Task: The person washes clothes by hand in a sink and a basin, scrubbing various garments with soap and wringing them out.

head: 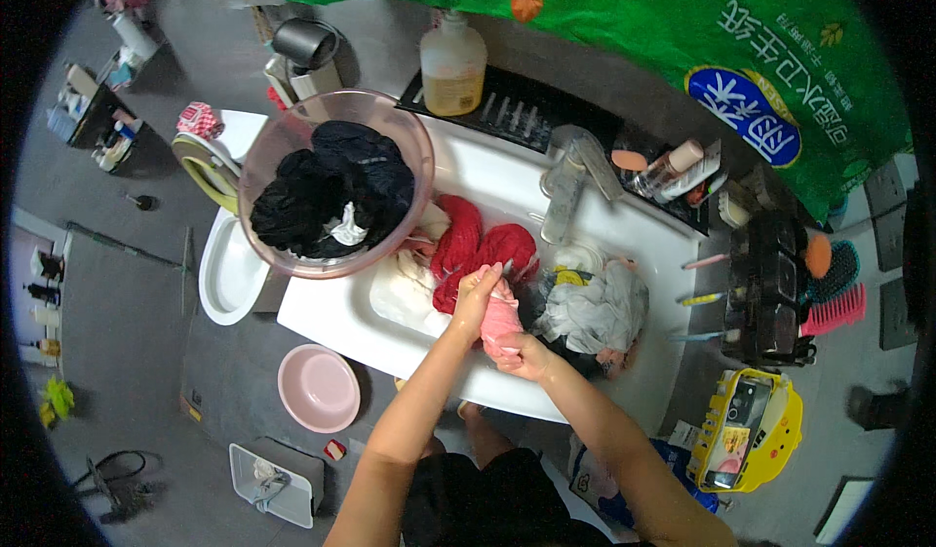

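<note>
My left hand [477, 297] and my right hand [525, 355] grip a wet pink cloth [500, 315] between them, its fabric bunched and twisted. Both hands are over the front part of a white washbasin [351, 306]. Beyond them, dark red fabric [468, 243] is heaped in the basin, with cream-coloured fabric [409, 284] to its left. Right of my hands, pale grey-white cloth [596, 309] sits bunched beside a yellow piece [574, 276] and darker fabric. The faucet [574, 174] rises from the rear rim, its spout pointing over the laundry.
A translucent pink tub [256, 181] of dark clothes rests on the basin's left end. Behind stand a pump bottle [453, 72] and small toiletries [676, 170]. A pink washbowl [318, 387] and a waste bin [276, 483] are lower left. A yellow basket [779, 437] holds a phone at right.
</note>
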A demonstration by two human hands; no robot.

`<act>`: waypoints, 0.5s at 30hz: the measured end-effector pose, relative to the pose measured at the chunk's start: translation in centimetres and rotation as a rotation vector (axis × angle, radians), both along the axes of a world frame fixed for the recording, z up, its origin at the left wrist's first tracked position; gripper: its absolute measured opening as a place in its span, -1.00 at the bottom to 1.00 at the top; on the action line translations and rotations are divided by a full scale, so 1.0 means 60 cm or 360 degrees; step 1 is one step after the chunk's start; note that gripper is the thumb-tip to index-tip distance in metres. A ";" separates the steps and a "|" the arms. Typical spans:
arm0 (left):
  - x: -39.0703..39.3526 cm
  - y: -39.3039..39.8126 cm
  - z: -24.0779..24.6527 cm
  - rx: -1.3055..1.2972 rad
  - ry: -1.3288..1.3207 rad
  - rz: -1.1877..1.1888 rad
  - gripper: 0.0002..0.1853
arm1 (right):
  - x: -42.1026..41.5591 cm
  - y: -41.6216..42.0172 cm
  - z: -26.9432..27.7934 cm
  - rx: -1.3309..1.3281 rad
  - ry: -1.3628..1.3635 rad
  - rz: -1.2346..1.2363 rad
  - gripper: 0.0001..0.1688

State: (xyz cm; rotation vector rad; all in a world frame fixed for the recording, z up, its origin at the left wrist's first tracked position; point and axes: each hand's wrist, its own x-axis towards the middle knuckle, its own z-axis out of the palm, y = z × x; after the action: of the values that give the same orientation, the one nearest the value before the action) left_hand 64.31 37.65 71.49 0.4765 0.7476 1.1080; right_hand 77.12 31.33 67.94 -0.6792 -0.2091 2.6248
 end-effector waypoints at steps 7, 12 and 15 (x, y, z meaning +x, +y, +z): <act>-0.027 -0.032 0.001 0.0181 0.0543 0.0175 -0.68 | -0.018 -0.004 0.063 0.0344 -0.0559 -0.0212 -0.64; -0.069 -0.051 0.004 0.0421 0.0793 0.0337 -0.44 | -0.058 0.001 0.088 0.0872 -0.1033 -0.0095 -0.46; -0.128 -0.069 0.019 0.0169 0.0692 0.0881 -0.45 | -0.101 0.045 0.097 0.0592 -0.0799 -0.0260 -0.34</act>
State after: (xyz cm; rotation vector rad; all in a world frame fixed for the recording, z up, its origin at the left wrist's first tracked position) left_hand 56.64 33.53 72.61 0.6311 1.2544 1.5886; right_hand 71.04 34.03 73.77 -1.1466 -0.7323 2.1342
